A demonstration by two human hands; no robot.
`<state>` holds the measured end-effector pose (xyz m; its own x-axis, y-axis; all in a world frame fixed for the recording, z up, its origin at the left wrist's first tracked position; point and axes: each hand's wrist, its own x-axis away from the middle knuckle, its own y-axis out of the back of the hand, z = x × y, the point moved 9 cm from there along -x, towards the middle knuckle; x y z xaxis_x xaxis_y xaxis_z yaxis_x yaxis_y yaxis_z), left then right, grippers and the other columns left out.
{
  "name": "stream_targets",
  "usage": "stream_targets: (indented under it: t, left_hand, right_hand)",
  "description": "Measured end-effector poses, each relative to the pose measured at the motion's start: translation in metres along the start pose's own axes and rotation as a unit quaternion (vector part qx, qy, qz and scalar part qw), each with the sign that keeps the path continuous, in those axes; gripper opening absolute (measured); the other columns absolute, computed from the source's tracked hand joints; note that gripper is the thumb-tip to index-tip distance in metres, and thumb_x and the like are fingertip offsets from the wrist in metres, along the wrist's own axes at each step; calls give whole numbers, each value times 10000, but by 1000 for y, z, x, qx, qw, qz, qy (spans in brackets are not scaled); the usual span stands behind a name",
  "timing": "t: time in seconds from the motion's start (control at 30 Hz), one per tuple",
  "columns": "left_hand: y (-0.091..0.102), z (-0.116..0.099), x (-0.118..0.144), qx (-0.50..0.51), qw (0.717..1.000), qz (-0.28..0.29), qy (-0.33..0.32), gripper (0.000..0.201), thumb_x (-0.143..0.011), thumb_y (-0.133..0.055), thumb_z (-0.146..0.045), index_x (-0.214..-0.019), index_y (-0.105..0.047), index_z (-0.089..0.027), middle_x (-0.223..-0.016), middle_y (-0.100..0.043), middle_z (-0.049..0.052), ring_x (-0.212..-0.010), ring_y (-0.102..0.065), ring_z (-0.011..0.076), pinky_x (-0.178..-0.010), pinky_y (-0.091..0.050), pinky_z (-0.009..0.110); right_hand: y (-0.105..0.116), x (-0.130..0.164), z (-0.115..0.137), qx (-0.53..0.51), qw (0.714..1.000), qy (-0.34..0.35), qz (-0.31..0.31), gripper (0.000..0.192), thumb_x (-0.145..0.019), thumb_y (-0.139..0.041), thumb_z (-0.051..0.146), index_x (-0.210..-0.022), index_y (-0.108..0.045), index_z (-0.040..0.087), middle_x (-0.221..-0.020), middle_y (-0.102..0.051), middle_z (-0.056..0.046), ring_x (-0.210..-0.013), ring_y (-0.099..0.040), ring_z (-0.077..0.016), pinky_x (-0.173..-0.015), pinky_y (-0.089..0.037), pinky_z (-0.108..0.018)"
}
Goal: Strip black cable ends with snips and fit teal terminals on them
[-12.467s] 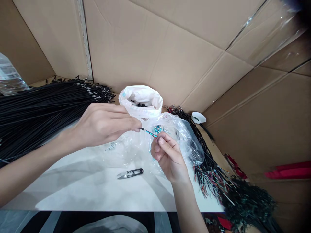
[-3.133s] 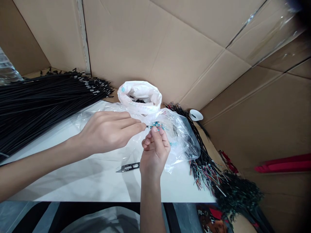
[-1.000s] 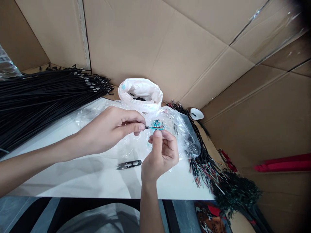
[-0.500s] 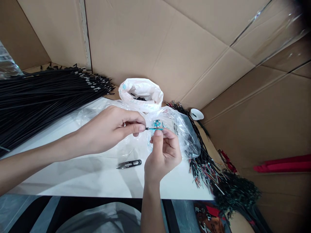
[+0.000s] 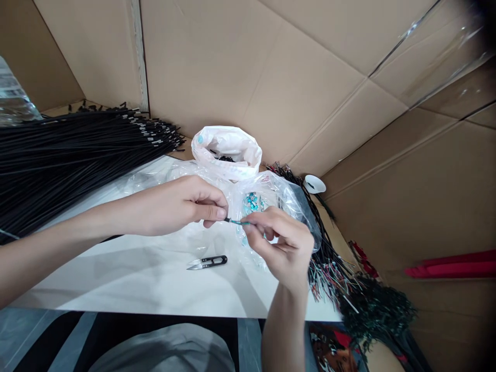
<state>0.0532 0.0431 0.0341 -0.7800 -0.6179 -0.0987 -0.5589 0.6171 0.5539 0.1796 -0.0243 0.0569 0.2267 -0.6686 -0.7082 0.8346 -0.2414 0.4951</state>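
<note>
Between thumb and fingers, my left hand [image 5: 194, 205] pinches a black cable [image 5: 227, 219] close to its end. Thin teal-green wire [image 5: 237, 222] comes out of that end, and the fingertips of my right hand [image 5: 281, 240] are closed on it. Both hands are held above the white table. Thread snips [image 5: 207, 262] with black handles lie in front of them, touched by neither hand. Just behind my right hand, small teal and silver pieces [image 5: 253, 201] sit in a clear plastic bag [image 5: 302, 206]; what they are I cannot make out.
A large bundle of black cables [image 5: 77, 155] covers the left side. A white bag [image 5: 232, 137] with small black bits stands at the back. Cables with stripped coloured wires [image 5: 333, 274] and a small white cup [image 5: 314, 183] are on the right. Cardboard walls [image 5: 251, 67] enclose the table.
My right hand has moved right and turned, its fingertips now pinching the wire from the side. My left hand has shifted slightly left and down with the cable.
</note>
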Motion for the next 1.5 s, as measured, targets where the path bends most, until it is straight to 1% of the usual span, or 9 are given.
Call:
stream_targets:
  t: [0.13, 0.23, 0.33, 0.43, 0.57, 0.7, 0.93, 1.17, 1.5]
  left_hand:
    - [-17, 3, 0, 46, 994, 97, 17, 287, -912, -567, -285, -644, -596, -188, -595, -515, -26, -554, -448, 120, -517, -332, 221]
    - [-31, -4, 2, 106, 982, 159, 8, 277, -906, -567, -258, -645, -622, -184, -593, -537, -22, -547, -447, 115, -518, -354, 212]
    - [-36, -10, 2, 163, 968, 188, -4, 279, -900, -565, -246, -634, -617, -181, -567, -523, -22, -532, -436, 114, -520, -378, 215]
    - [-29, -8, 0, 172, 971, 168, 4, 290, -895, -579, -261, -616, -589, -181, -570, -524, -23, -546, -463, 116, -544, -407, 216]
    - [-3, -8, -2, 114, 993, 37, -2, 272, -925, -582, -328, -704, -641, -181, -674, -624, -14, -617, -553, 117, -581, -438, 209]
    - [18, -13, 9, 74, 988, -130, -23, 143, -902, -638, -337, -936, -680, -205, -756, -693, -11, -652, -613, 136, -584, -442, 226]
    - [20, -29, 26, -157, 962, -212, -69, 155, -989, -537, -280, -940, -674, -228, -639, -576, -53, -550, -451, 114, -531, -306, 246]
    - [23, -31, 22, -133, 968, -198, -80, 217, -996, -492, -209, -848, -651, -214, -697, -644, -64, -611, -535, 88, -571, -336, 202]
    - [24, -20, 16, -59, 980, -183, -41, 332, -1017, -462, -301, -777, -672, -207, -659, -615, -56, -574, -504, 86, -549, -351, 207]
  right_hand:
    - [-16, -25, 9, -42, 960, 16, 275, 103, -897, -651, 152, -859, -736, 193, -564, -511, 88, -472, -380, -50, -465, -342, -186]
    - [-42, -29, 4, -124, 872, -37, 472, 122, -877, -630, 184, -846, -747, 197, -496, -412, 119, -439, -310, -42, -438, -309, -166]
    - [-61, -30, -3, -189, 818, -74, 538, 158, -851, -598, 263, -810, -736, 197, -476, -431, 119, -417, -304, -41, -415, -312, -160]
    - [-72, -32, -17, -251, 834, -119, 477, 173, -823, -596, 339, -783, -678, 192, -498, -488, 100, -403, -338, -45, -396, -319, -169]
    - [-57, -42, -48, -327, 903, -183, 209, 277, -796, -662, 467, -754, -566, 211, -557, -460, 90, -434, -306, -48, -393, -279, -182]
    - [-38, -40, -62, -369, 906, -204, 31, 330, -815, -706, 497, -763, -536, 219, -550, -383, 110, -413, -187, -40, -365, -182, -190]
    - [-26, -45, -44, -297, 944, -117, 86, 159, -906, -715, 355, -874, -708, 199, -603, -573, 61, -411, -341, -47, -390, -310, -189]
    - [-26, -43, -50, -340, 929, -99, 113, 72, -881, -744, 227, -945, -774, 244, -604, -640, 58, -405, -459, -58, -397, -395, -186]
    - [-43, -32, -59, -428, 881, -198, 27, 18, -861, -767, 256, -850, -755, 249, -500, -527, 88, -356, -325, -36, -342, -263, -156]
